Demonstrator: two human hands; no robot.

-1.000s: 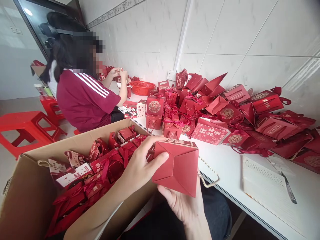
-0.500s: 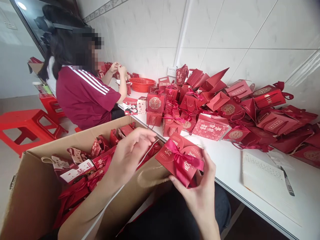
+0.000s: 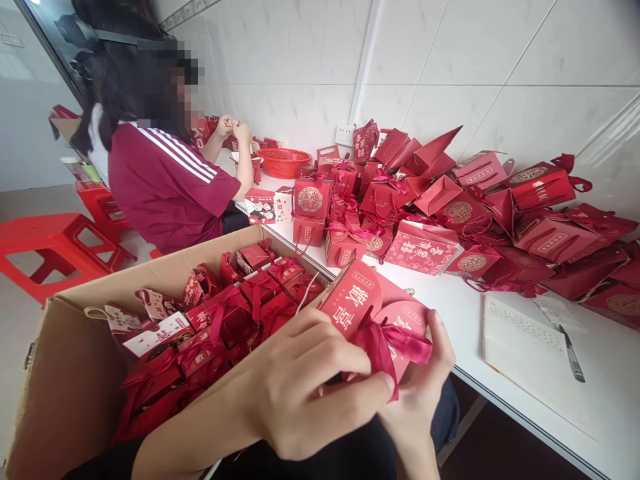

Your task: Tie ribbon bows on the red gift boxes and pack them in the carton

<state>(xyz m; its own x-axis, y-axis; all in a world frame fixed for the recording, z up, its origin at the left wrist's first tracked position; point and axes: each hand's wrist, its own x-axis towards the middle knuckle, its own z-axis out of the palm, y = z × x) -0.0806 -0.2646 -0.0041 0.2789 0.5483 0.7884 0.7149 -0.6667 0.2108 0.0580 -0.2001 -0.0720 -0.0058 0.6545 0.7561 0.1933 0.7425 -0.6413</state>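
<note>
A red gift box with gold lettering and a dark pink satin ribbon bow is raised in front of me, tilted. My right hand grips it from below and the right side, thumb along its edge. Across its near side lies my left hand, fingers curled against the bow, the fingertips pinching near the ribbon's lower end. What exactly those fingertips hold is partly hidden. Left of my hands stands an open cardboard box, holding several similar red gift boxes with ribbons.
A big heap of red gift boxes covers the white table along the tiled wall. A notebook and a pen lie at right. To the left, a person sits by a red basket; a red stool stands behind.
My left hand has swung from above the cardboard box to the gift box and closed at its bow. The gift box has shifted slightly right and turned in my right hand.
</note>
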